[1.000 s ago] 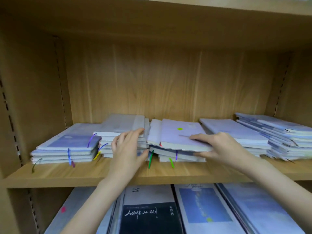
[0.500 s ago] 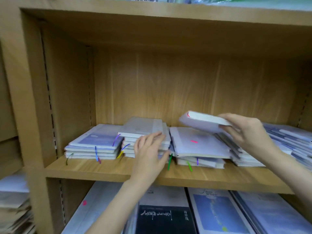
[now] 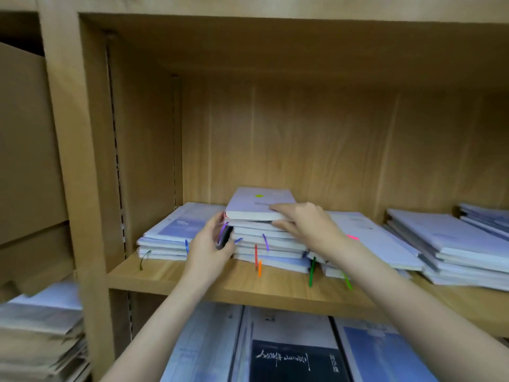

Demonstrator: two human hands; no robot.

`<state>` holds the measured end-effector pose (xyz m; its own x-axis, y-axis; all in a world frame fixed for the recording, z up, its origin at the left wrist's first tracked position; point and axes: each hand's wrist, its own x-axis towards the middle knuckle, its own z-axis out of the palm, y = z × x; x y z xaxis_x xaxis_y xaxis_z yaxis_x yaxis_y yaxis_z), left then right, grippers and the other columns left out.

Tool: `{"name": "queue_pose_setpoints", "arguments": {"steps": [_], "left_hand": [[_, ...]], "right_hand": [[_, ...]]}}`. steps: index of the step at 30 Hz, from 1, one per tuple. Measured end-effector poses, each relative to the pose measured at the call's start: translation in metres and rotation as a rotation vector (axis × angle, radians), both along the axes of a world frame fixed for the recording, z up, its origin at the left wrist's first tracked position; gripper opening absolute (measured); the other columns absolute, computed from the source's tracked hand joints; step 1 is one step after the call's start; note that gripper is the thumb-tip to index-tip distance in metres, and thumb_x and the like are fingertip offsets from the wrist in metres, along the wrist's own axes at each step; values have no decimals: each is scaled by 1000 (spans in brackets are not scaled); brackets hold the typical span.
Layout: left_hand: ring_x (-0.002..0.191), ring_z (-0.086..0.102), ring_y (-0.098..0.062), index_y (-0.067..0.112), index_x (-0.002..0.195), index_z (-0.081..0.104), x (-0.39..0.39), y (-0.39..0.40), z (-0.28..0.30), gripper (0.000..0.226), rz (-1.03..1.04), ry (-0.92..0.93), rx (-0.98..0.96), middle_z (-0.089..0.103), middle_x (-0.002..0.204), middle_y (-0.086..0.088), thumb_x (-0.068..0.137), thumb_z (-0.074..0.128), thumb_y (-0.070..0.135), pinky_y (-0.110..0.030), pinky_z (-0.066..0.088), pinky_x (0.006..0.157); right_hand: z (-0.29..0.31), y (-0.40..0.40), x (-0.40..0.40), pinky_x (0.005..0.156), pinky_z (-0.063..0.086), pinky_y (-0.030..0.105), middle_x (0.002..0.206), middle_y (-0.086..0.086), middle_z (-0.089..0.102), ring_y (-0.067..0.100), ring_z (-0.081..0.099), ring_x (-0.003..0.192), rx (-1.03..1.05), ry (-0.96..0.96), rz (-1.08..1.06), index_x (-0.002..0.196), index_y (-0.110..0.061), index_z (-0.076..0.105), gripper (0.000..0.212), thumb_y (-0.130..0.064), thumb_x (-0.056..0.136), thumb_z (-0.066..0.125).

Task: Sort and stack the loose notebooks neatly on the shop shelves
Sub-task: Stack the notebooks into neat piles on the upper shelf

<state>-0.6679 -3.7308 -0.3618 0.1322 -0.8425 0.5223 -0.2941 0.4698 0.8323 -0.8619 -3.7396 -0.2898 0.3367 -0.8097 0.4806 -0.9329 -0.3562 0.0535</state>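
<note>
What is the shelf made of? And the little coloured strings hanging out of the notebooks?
The shelf looks like wood or wood-look board: tan, with grain lines and a matte surface. The strings, like the orange one, are probably thin ribbon bookmarks, since they hang limp from the notebooks.

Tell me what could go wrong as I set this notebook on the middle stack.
The top notebook sits askew on the middle stack, so it may slide when the right hand lets go. The left hand braces only the stack's left side. Ribbon bookmarks such as the orange ribbon dangle over the shelf edge and could snag.
</note>
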Motion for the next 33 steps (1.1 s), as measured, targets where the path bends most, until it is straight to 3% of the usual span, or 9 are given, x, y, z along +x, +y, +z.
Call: {"name": "queue_pose_setpoints", "arguments": {"steps": [5, 9, 12, 17, 21, 23, 25, 28, 33], "left_hand": [[116, 52, -10, 21, 137, 43, -9, 10, 1, 60, 31, -124, -29, 58, 120, 11, 82, 61, 6, -19, 37, 89], [122, 43, -9, 18, 141, 36, -12, 19, 3, 60, 106, -186, -86, 49, 133, 5, 87, 58, 7, -17, 31, 93], [121, 41, -13, 12, 135, 44, -21, 31, 0, 49, 263, -207, -274, 49, 129, -1, 88, 54, 3, -14, 26, 95], [113, 42, -11, 10, 122, 50, -55, 40, -3, 42, 211, -326, -477, 50, 118, -2, 82, 39, 13, -7, 23, 99], [111, 44, -13, 10, 120, 52, -84, 37, -6, 44, 91, -373, -474, 52, 117, -3, 79, 38, 18, -13, 26, 99], [111, 45, -15, 10, 119, 53, -90, 34, -9, 44, 64, -413, -477, 52, 117, -4, 79, 40, 22, -20, 30, 97], [112, 45, -15, 11, 120, 52, -94, 32, -8, 46, 36, -424, -468, 53, 118, -3, 79, 43, 28, -23, 31, 97], [112, 44, -12, 9, 125, 49, -103, 28, 6, 52, 1, -359, -477, 51, 118, -1, 80, 50, 35, -22, 33, 96], [115, 42, 6, 27, 125, 45, -125, 26, 41, 50, -183, -286, -488, 46, 120, 15, 78, 62, 23, -13, 33, 98]], "right_hand": [[-9, 2, -6, 96, 41, 35, 141, -2, 48, 23, 47, 125, -2, -90, 130, 138, -21, 43, 44, -37, 97, 46], [-6, 13, -29, 96, 32, 22, 138, 3, 51, 20, 47, 123, 60, -194, 195, 139, -16, 42, 50, -36, 94, 51], [-1, 31, -73, 100, 29, 23, 141, -2, 47, 16, 41, 130, 55, -250, 120, 139, -21, 41, 57, -44, 88, 56], [-12, 61, -140, 107, 15, 13, 145, -20, 23, -1, 18, 137, 432, -69, 17, 139, -46, 22, 94, -78, 59, 60], [-23, 62, -153, 89, 30, 6, 130, -12, 55, 5, 50, 120, 164, -164, 9, 131, -24, 54, 53, -35, 82, 69], [-16, 64, -155, 70, 36, 9, 91, -11, 71, -3, 59, 81, 39, -285, 11, 112, -16, 69, 31, -29, 84, 67], [1, 66, -163, 55, 33, 17, 49, -9, 57, 3, 50, 54, -103, -402, 4, 87, -4, 73, 22, -25, 85, 66], [23, 74, -168, 53, 31, 20, 58, 8, 64, 7, 50, 54, -140, -407, 40, 77, -6, 73, 14, -19, 79, 73], [39, 94, -155, 68, 47, 18, 80, -8, 72, 1, 65, 80, -189, -427, 222, 85, -11, 77, 12, -13, 74, 77]]}}
